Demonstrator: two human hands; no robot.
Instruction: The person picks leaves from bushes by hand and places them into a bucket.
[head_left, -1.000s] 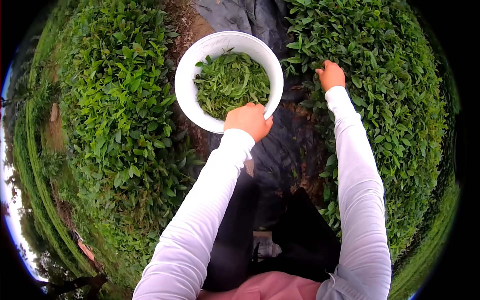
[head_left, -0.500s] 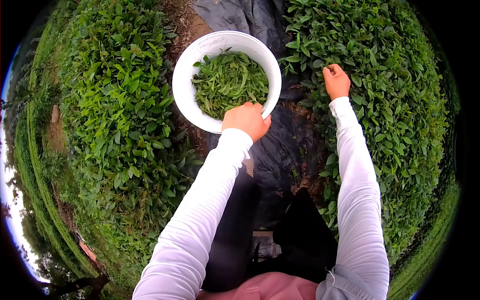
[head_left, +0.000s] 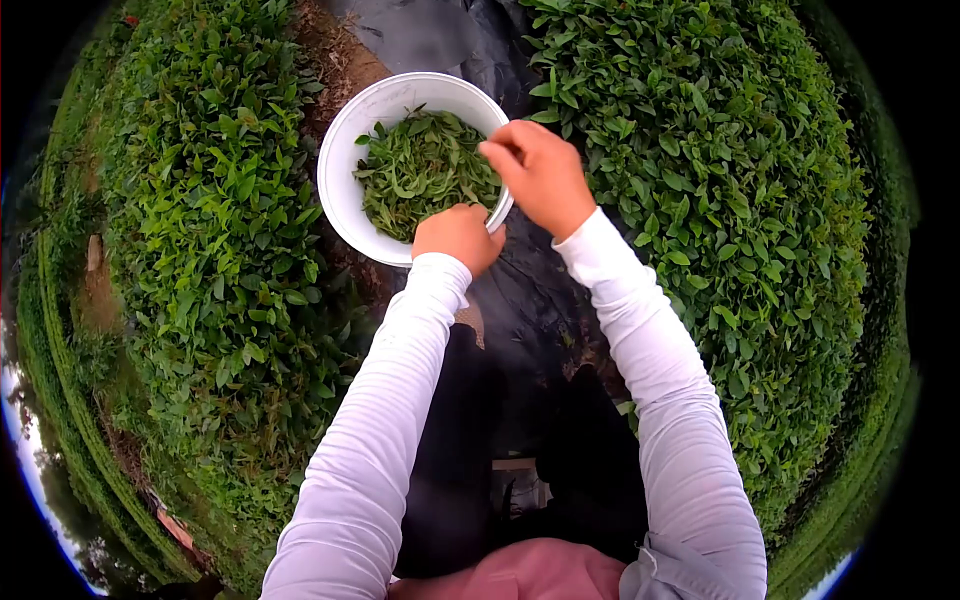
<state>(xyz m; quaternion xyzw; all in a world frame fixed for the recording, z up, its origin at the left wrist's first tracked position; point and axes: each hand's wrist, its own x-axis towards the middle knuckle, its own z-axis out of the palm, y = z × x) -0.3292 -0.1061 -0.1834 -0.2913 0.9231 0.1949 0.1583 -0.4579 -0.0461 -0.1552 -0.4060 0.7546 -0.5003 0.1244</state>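
Note:
My left hand (head_left: 459, 238) is closed round the near rim of a white bucket (head_left: 345, 195). Inside the bucket lies a loose heap of picked green leaves (head_left: 425, 170). Over the bucket's right rim is my right hand (head_left: 541, 177), its fingers drawn together towards the leaves. Whatever those fingers hold, if anything, is hidden from view. White sleeves cover both of my arms.
Dense leafy bushes stand on both sides, a left row (head_left: 220, 260) and a right row (head_left: 720, 210). Black plastic sheeting (head_left: 530, 300) covers the ground between them, with bare brown soil (head_left: 345, 60) along the left row.
My right hand has moved left from the right-hand bush to the bucket's rim. My left hand still grips the bucket, which appears slightly further left in view.

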